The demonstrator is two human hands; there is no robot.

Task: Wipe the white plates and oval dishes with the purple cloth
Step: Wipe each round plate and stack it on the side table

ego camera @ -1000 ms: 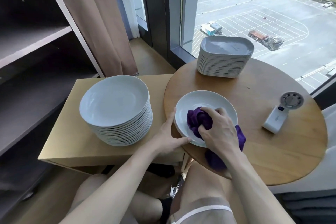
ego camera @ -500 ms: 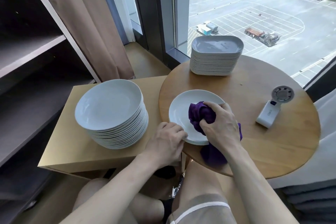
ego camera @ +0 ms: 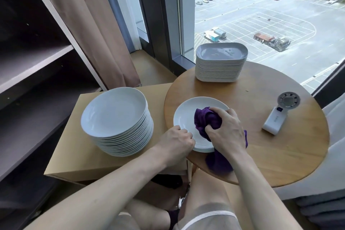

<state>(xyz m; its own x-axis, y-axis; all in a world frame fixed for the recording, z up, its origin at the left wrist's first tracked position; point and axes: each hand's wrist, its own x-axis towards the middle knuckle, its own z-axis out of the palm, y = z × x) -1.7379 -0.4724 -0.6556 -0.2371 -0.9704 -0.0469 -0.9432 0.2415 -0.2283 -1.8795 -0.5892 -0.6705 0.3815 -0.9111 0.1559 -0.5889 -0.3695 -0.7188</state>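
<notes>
Shelving (ego camera: pixel 37 65) fills the far left, with one brown curtain (ego camera: pixel 97 33) beside it. Next comes one square side table (ego camera: pixel 74 155) carrying a single stack of round white plates (ego camera: pixel 113 115); roughly thirteen rims show, though the lowest ones blur together. The left hand (ego camera: pixel 177 141) has its fingers curled over the near-left rim of one separate white plate (ego camera: pixel 186 117), holding it. This plate lies flat near the front edge of one round wooden table (ego camera: pixel 280 151). On the plate's right half sits one purple cloth (ego camera: pixel 207 119), bunched up. The right hand (ego camera: pixel 225 132) grips it with fingers and thumb wrapped tightly around the wad and presses it against the plate. A loose tail of the cloth trails off the plate and hangs over the table's near edge. At the back of the round table stands one stack of oval dishes (ego camera: pixel 220 73), about thirteen deep. Far right lies one white handheld fan (ego camera: pixel 278 115), well apart from the plate.
</notes>
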